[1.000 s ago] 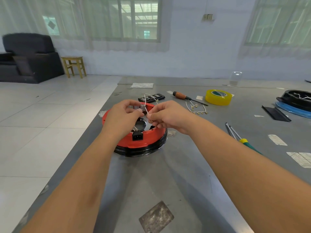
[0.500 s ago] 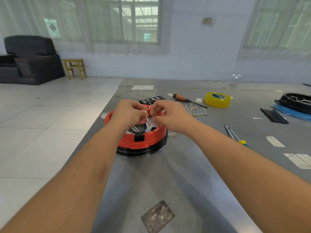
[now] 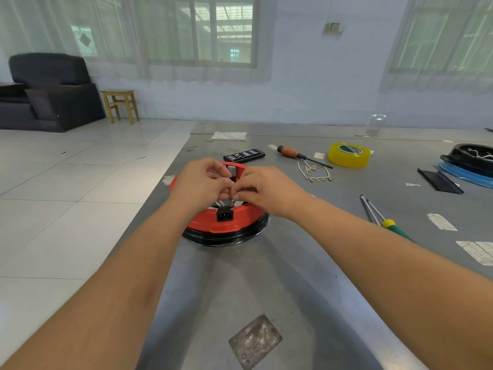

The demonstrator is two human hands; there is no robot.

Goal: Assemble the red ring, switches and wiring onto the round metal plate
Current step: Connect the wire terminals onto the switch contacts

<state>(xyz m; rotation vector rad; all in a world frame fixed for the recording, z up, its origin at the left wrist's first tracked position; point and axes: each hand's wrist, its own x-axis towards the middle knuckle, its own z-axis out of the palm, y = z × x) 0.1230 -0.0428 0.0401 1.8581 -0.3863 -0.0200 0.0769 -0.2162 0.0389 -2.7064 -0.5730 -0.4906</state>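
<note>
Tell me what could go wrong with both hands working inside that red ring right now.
Both hands, left and right, pinch small wire ends over the red ring; a slip could drop or bend a terminal. The fingers hide the joint, so a misfit might go unseen. The ring sits near the table edge and could be nudged.
</note>
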